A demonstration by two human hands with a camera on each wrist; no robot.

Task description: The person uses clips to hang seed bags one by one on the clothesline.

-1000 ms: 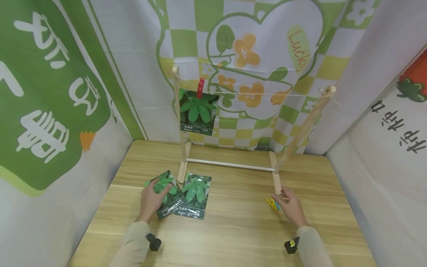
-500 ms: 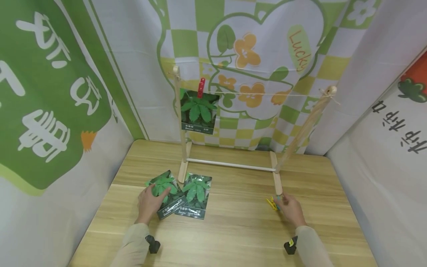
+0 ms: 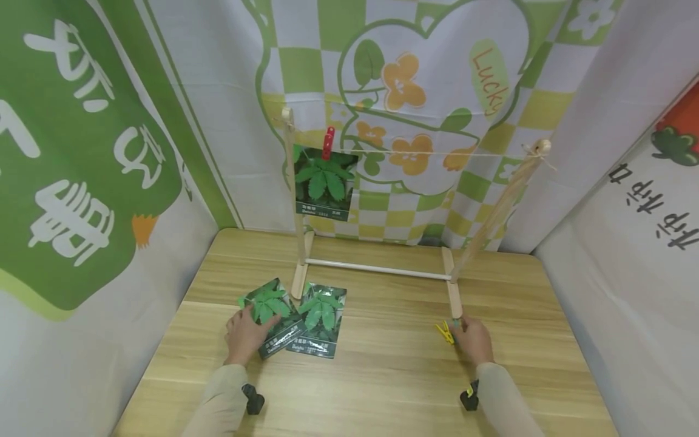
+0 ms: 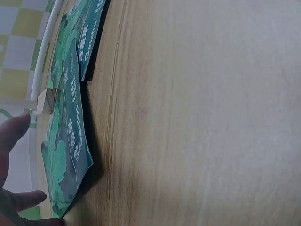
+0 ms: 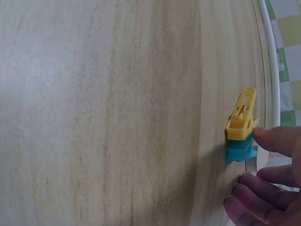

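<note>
While the left hand (image 3: 244,337) rests spread over the left leaf-print packet (image 3: 272,303), thumb and fingers apart, the right hand (image 3: 476,341) curves loosely about two plastic clothespins, its thumb beside the yellow clothespin (image 5: 242,115) and a gap showing between thumb and index finger. That gap suggests no firm pinch yet. Since the teal clothespin (image 5: 240,149) lies against the yellow one, taking one cleanly calls for a grip on its handle end only, so that its neighbour stays put. Keeping the wrist clear of the stand's wooden foot (image 3: 454,297), just beyond the clothespins, would help too. On the left, gripping one edge of the packet should avoid dragging the right leaf-print packet (image 3: 322,315), which its corner meets. Farther back, a hanging packet (image 3: 324,182) is held to the string (image 3: 426,152) by a red clothespin (image 3: 328,144), near the left post.
</note>
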